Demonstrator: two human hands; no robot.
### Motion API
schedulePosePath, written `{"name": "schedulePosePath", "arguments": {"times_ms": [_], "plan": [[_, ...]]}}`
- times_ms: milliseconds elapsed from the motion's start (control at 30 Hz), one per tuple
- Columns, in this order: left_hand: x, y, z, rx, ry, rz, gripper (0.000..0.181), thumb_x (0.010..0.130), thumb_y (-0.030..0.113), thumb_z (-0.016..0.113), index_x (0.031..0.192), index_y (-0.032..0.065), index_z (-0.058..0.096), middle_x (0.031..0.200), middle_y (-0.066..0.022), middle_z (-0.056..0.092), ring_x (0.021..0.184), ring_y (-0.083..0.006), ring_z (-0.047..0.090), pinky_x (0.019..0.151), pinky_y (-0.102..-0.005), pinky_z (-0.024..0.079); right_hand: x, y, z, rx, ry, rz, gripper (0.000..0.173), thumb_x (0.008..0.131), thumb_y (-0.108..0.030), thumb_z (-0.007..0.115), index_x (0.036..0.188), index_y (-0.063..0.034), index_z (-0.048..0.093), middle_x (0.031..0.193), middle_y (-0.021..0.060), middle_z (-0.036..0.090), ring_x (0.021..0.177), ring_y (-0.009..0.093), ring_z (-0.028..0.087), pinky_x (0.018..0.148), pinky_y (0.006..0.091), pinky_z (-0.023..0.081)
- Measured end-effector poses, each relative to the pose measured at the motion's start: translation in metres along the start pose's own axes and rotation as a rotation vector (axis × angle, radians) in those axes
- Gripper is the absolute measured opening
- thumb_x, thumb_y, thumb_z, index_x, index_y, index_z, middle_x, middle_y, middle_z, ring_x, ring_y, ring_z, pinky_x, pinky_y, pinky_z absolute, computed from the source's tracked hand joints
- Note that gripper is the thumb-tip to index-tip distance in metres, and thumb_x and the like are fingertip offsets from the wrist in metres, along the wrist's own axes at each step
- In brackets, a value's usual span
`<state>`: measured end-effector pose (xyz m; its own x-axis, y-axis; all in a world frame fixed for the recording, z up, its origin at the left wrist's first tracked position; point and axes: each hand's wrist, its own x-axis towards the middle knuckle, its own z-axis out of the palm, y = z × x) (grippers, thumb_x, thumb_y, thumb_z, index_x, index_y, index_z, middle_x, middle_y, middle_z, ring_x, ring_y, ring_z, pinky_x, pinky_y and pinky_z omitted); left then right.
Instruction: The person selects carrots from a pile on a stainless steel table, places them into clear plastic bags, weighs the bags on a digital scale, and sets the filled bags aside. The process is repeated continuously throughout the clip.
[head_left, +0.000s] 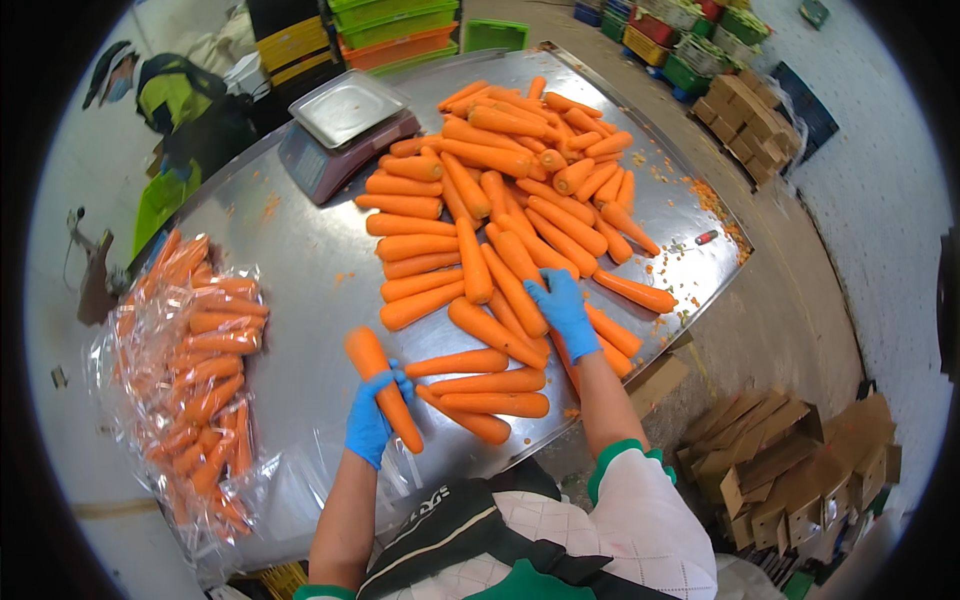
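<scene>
My left hand (375, 412), in a blue glove, grips a thick carrot (382, 386) that tilts over the steel table (315, 330). Just right of it, several carrots (487, 382) lie in a rough row. My right hand (564, 307), gloved in blue too, reaches down onto the near side of a large carrot pile (517, 180). Its fingers touch carrots there, but whether they close around one is hidden. Along the pile's left side, more carrots (420, 247) lie roughly parallel. Carrots in clear plastic bags (202, 375) are heaped at the table's left.
A scale (345, 127) with a steel pan stands at the table's far side. Carrot scraps (712, 202) and a red-handled tool (706, 238) lie at the right. A person (180, 105) stands beyond the far-left edge, near a green crate (161, 202). Cardboard boxes (787, 465) fill the floor at right.
</scene>
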<state>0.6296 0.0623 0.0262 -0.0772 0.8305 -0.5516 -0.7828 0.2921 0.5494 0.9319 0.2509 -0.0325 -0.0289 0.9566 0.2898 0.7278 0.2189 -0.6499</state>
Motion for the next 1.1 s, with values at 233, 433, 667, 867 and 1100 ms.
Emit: {"name": "schedulePosePath", "arguments": {"times_ms": [233,433,667,867,1100], "plan": [[-0.014,-0.009,-0.006,-0.390,-0.283,0.153,0.069,0.078,0.018,0.062,0.140,0.0040,0.035,0.141,-0.0193,0.041,0.132,-0.0335,0.040,0.109,-0.0496,0.035,-0.018,-0.086,-0.015,0.585,-0.489,0.248,0.037,0.087,-0.028,0.067,0.104,0.0038,0.059,0.086,0.0061,0.058,0.081,0.011,0.053,0.070,0.0269,0.047],[-0.032,-0.008,0.017,-0.468,-0.286,0.395,0.083,0.073,0.028,0.061,0.145,0.0057,0.027,0.146,-0.0201,0.034,0.135,-0.0358,0.035,0.111,-0.0511,0.031,-0.126,-0.196,0.019,0.805,-0.649,-0.089,0.037,0.092,-0.025,0.061,0.115,0.0029,0.055,0.097,0.0065,0.057,0.084,0.013,0.053,0.075,0.0260,0.046],[-0.055,-0.015,-0.021,-0.508,-0.270,0.378,0.084,0.073,0.028,0.060,0.146,0.0071,0.026,0.144,-0.0220,0.036,0.133,-0.0366,0.036,0.110,-0.0501,0.033,-0.119,-0.206,0.025,0.828,-1.255,0.120,0.044,0.092,-0.017,0.059,0.127,0.0058,0.045,0.112,0.0178,0.057,0.104,0.025,0.056,0.089,0.0362,0.044],[-0.074,-0.026,-0.045,-0.544,-0.329,0.315,0.085,0.074,0.031,0.061,0.147,0.0111,0.023,0.146,-0.0185,0.034,0.126,-0.0384,0.045,0.102,-0.0543,0.040,-0.097,-0.219,0.040,0.377,-0.675,-1.013,0.050,0.069,0.002,0.064,0.118,-0.0070,0.058,0.121,0.0154,0.056,0.113,0.035,0.053,0.097,0.0378,0.039],[-0.079,-0.025,-0.054,-0.583,-0.094,0.467,0.077,0.078,0.026,0.061,0.145,0.0099,0.028,0.136,-0.0145,0.044,0.123,-0.0308,0.046,0.105,-0.0436,0.040,-0.142,-0.218,0.040,0.613,-1.111,-0.262,0.083,0.082,-0.023,0.072,0.145,0.0027,0.024,0.136,0.0235,0.044,0.126,0.031,0.045,0.100,0.0366,0.040]]}}
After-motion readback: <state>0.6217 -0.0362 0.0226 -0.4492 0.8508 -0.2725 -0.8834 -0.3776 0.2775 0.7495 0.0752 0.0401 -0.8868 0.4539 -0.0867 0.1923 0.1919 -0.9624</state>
